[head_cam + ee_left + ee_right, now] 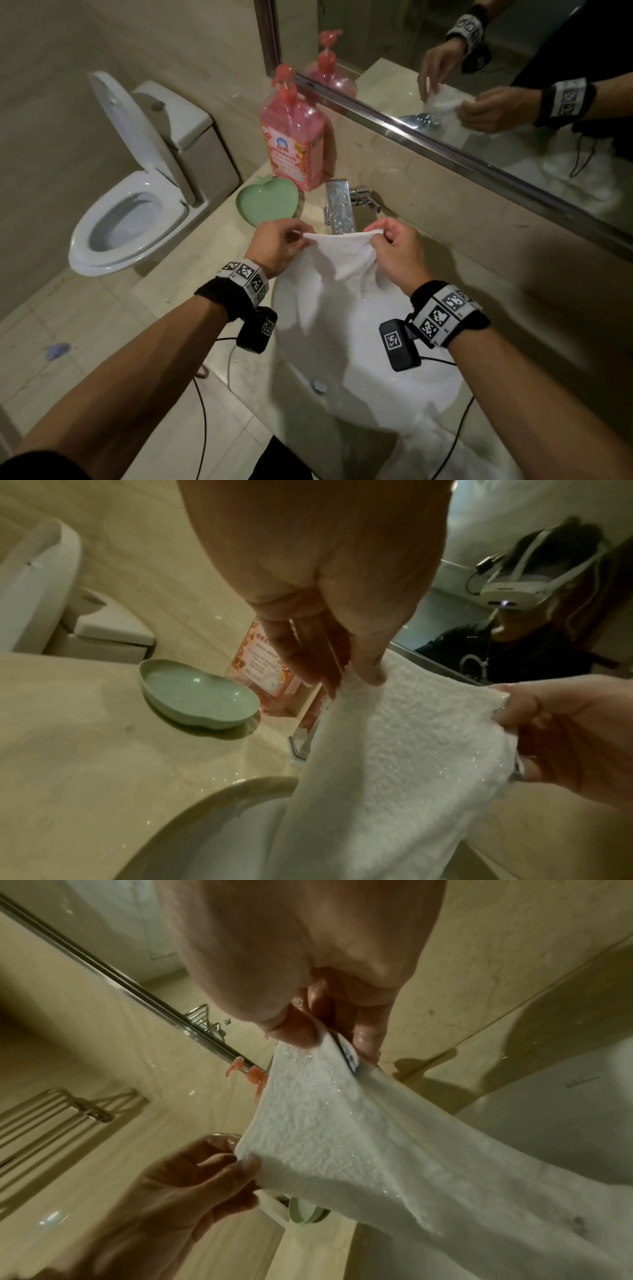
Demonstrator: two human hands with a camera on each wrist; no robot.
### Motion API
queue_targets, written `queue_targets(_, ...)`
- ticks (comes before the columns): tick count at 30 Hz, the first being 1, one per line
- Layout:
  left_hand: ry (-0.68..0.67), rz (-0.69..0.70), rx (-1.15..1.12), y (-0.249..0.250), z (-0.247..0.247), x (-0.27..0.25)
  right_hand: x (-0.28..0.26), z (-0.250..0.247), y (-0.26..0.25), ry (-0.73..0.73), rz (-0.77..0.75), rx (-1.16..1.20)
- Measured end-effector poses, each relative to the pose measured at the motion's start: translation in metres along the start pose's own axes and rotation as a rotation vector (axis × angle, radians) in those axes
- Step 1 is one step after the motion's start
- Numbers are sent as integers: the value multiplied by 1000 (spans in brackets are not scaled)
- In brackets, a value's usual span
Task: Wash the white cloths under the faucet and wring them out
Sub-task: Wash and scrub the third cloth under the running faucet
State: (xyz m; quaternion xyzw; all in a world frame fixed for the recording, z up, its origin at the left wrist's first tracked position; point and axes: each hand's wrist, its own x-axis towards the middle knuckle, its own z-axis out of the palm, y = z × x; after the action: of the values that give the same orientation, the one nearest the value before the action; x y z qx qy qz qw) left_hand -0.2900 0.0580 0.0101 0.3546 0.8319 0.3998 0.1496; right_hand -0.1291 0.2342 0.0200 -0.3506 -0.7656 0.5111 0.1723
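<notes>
A wet white cloth hangs spread over the white sink basin, just in front of the chrome faucet. My left hand pinches its top left corner and my right hand pinches its top right corner. In the left wrist view the left hand grips the cloth by thumb and fingertips. In the right wrist view the right hand holds the cloth near a small sewn label. No water stream shows at the faucet.
A pink soap pump bottle and a green heart-shaped dish stand on the beige counter left of the faucet. A mirror runs along the back wall. An open toilet sits at the left.
</notes>
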Motion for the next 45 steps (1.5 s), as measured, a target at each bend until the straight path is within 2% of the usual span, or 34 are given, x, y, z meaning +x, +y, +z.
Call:
queue_targets(2, -52, 58, 47, 5, -4, -1, 0, -2, 3, 33, 46, -15)
queue_targets(6, -250, 210, 346, 11, -2, -2, -1, -2, 5, 35, 84, -13)
queue_targets(8, -298, 227, 466, 11, 4, 0, -2, -1, 7, 9, 91, -26)
queue_targets(10, -283, 200, 543, 9, 9, 2, -3, 0, 11, -13, 97, -46)
queue_targets(12, -213, 138, 513, 6, 12, 4, -4, 0, 16, -26, 116, -45)
queue_targets(15, -136, -45, 282, 0, 18, 6, -2, -2, 25, -29, 138, -54)
queue_targets(17, -204, -179, 100, -5, 23, 10, 1, -4, 30, -28, 147, -75)
queue_targets(19, -339, -207, 53, -10, 29, 14, 4, -5, 33, -36, 137, -93)
queue_targets(21, -401, -215, 24, -14, 40, 18, 7, -5, 36, -25, 130, -105)
queue_targets(24, -363, -276, -111, -19, 66, 26, 11, -9, 39, 8, 127, -83)
queue_targets(28, -233, -420, -481, -22, 105, 41, 17, -14, 49, 11, 154, -45)
queue_targets(30, -212, -444, -535, -25, 115, 46, 21, -15, 57, 2, 181, -49)
queue_targets(33, -221, -397, -418, -28, 110, 49, 26, -15, 68, -75, 251, -78)
queue_targets(37, -157, -213, -93, -29, 85, 46, 32, -9, 83, -222, 261, -140)
queue_targets(41, -92, -208, -69, -22, 63, 31, 39, 7, 87, -212, 203, -216)
queue_targets(45, -50, -171, -55, -14, 43, 21, 45, 25, 75, -193, 188, -155)
